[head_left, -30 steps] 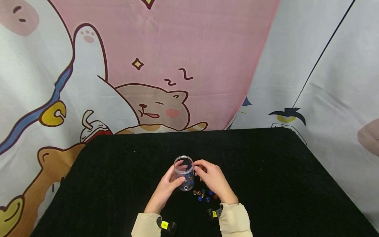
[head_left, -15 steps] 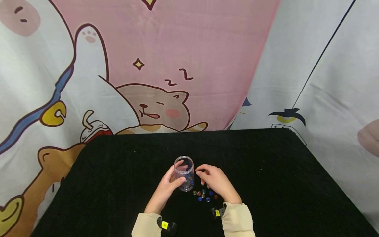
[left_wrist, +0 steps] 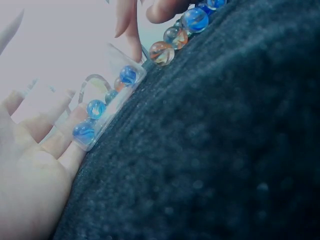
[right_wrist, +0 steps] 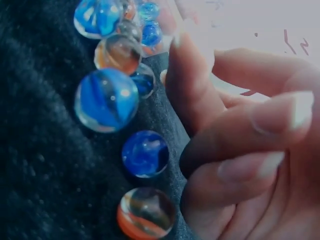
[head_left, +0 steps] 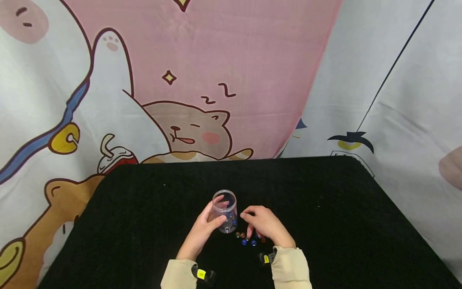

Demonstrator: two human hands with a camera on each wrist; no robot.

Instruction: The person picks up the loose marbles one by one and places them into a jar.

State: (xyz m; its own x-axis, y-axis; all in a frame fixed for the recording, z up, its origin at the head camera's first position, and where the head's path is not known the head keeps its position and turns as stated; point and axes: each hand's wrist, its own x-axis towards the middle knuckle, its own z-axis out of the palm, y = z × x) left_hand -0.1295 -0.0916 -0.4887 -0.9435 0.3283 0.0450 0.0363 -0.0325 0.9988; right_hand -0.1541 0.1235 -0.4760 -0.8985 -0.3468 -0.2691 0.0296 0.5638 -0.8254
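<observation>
A clear round jar point(head_left: 227, 229) without a lid stands upright on the black cloth. My left hand point(head_left: 199, 230) grips its side, thumb in front and fingers behind. Blue and orange glass marbles point(left_wrist: 84, 132) lie on the jar's bottom in the left wrist view. To the right of the jar, my right hand point(head_left: 266, 223) hovers low over a group of loose glass marbles, one finger reaching down among them. A large blue marble point(right_wrist: 106, 100) and an orange-streaked marble point(right_wrist: 146, 214) lie beside its bent fingers. I see no marble held in them.
Black cloth point(head_left: 144, 224) covers the table. A cartoon-printed curtain point(head_left: 270, 80) hangs behind its far edge. Dark camera straps with yellow labels sit on both wrists, the left strap point(head_left: 203, 275) lower than the right strap point(head_left: 266, 258).
My right hand has moved from the jar's rim down and slightly right to the loose marbles, with a finger now reaching among them. The left hand and jar have stayed put.
</observation>
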